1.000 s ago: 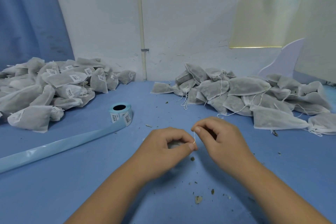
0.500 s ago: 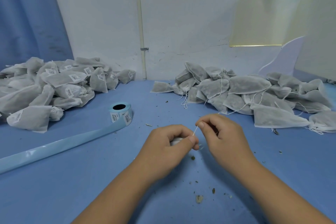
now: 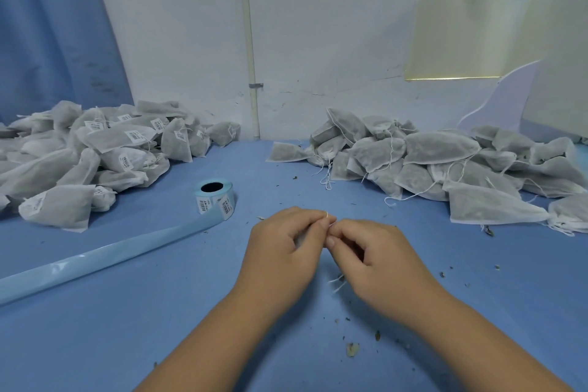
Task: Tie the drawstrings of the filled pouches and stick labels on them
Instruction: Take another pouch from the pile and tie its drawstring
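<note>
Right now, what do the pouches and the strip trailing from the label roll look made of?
Pouches: thin matte white fabric, probably non-woven or fine mesh, since dark filling shows through. Strip: glossy light-blue backing paper or film, judging by its sheen.

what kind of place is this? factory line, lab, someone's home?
Probably a small hand-packing workshop, not an automated line. A pile of labelled pouches sits left, a pile of unlabelled pouches right, a label roll between them on the blue table, and the left hand and right hand pinch a drawstring.
</note>
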Demonstrator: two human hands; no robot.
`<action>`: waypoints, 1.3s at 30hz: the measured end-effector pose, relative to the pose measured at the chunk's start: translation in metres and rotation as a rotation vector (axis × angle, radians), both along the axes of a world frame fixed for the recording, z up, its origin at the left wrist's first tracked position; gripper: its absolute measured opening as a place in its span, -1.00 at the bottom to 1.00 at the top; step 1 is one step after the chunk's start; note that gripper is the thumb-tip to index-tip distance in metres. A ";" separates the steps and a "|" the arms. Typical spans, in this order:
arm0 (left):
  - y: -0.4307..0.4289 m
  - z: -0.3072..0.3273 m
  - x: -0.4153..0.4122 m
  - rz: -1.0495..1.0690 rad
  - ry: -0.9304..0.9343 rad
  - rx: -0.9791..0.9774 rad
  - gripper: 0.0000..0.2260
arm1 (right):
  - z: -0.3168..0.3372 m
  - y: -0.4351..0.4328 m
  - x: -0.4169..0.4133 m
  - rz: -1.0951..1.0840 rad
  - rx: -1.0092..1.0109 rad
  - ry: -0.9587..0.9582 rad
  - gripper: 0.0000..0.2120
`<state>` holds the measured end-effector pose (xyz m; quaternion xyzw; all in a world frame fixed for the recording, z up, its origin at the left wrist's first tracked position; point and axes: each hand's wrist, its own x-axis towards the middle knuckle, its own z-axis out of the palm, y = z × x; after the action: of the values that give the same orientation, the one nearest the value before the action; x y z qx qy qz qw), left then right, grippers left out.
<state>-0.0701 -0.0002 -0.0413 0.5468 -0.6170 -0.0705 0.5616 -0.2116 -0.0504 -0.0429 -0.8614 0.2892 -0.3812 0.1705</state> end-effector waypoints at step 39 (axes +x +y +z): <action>0.002 0.018 0.012 -0.528 1.053 0.723 -0.91 | 0.018 0.012 -0.005 0.030 0.328 -0.273 -0.84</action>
<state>-0.0586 0.0013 -0.0233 0.4241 -0.3125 -0.6621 0.5330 -0.2169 -0.0386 -0.0246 -0.7665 0.3089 -0.4397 0.3517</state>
